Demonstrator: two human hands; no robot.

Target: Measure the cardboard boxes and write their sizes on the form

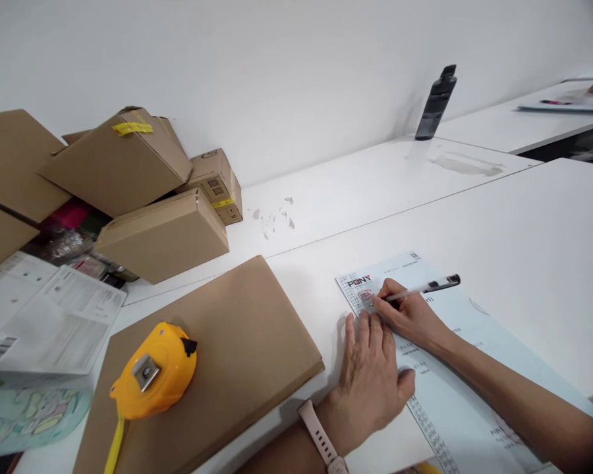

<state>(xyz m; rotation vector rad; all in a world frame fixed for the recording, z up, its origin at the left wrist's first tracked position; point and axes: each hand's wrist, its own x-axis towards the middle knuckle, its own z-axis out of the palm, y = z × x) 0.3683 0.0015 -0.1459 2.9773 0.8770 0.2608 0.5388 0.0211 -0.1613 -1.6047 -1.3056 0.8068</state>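
Note:
My right hand is closed around a pen with a clear barrel and black cap end. The pen's tip rests near a red stamp mark and the PONY logo, at the top left of a pale blue printed sheet. Fingers stretched out, my left hand lies flat on the sheet's left edge, just below the pen tip. A pink watch band circles the left wrist. Left of that hand sits a flat cardboard box, with an orange tape measure on top.
Several cardboard boxes are piled at the back left. A white printed package and a mint patterned item stand at the left edge. A dark bottle stands by the wall. More papers lie at far right.

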